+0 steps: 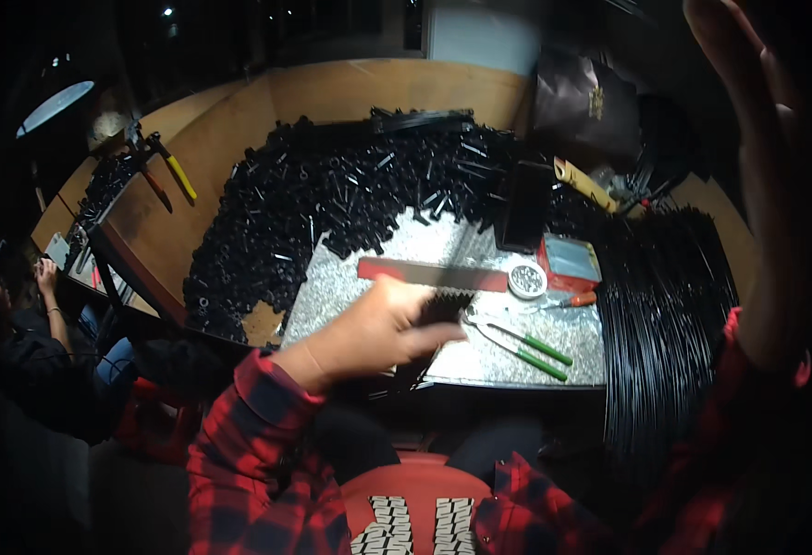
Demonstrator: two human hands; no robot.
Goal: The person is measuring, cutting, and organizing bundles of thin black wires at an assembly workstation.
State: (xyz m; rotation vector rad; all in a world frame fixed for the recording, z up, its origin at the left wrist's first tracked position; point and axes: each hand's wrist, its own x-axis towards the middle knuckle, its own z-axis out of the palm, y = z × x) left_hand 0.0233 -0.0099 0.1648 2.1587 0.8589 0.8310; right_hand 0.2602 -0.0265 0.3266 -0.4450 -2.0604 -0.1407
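My left hand [378,328] is closed around a bundle of thin black rods [438,310] over the front of a speckled metal sheet [350,282]. My right hand [748,102] is raised high at the right, close to the camera, fingers apart and holding nothing. Both sleeves are red-and-black plaid. Just right of the left hand lie green-handled pliers [531,347]. A red-edged flat bar [434,273] lies across the sheet behind the hand.
A large heap of small black tubular parts [332,194] covers the wooden table [230,139]. Long black rods [665,296] lie at the right. A small round tin [526,277], a screwdriver [568,301], yellow-handled pliers [175,171] and a dark bag [586,106] are nearby. Another person [36,333] sits at the left.
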